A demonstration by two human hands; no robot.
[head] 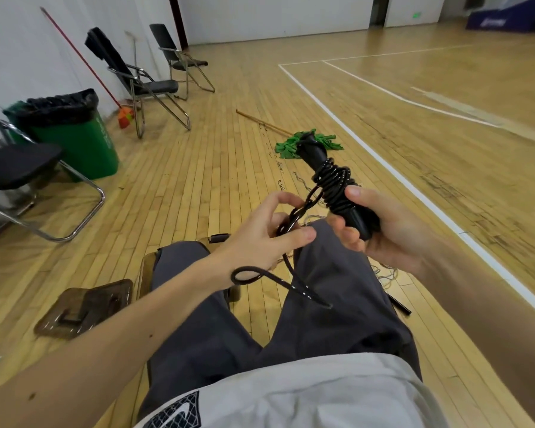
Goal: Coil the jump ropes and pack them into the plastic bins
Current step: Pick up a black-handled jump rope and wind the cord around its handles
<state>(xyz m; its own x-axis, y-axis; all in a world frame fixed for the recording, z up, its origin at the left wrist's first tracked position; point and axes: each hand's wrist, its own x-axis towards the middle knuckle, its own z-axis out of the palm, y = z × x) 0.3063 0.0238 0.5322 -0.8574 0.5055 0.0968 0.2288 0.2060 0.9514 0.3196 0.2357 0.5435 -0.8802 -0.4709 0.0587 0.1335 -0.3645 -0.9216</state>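
My right hand (386,230) grips the black handles (314,152) of a jump rope, with black cord (334,183) wound several times around them. My left hand (269,233) pinches the loose cord just left of the handles, fingers curled around a twisted stretch of it. The free end of the cord (278,281) loops down over my grey trousers. A dark translucent plastic bin (145,273) stands on the floor under my left knee, mostly hidden by my leg. Its lid (84,307) lies flat on the floor to the left.
A green mop (294,145) lies on the wooden floor ahead. A green trash bin (71,131) and folding chairs (145,84) stand along the left wall. Another black handle (400,305) pokes out right of my right leg. Thin tangled cords (386,274) lie there too.
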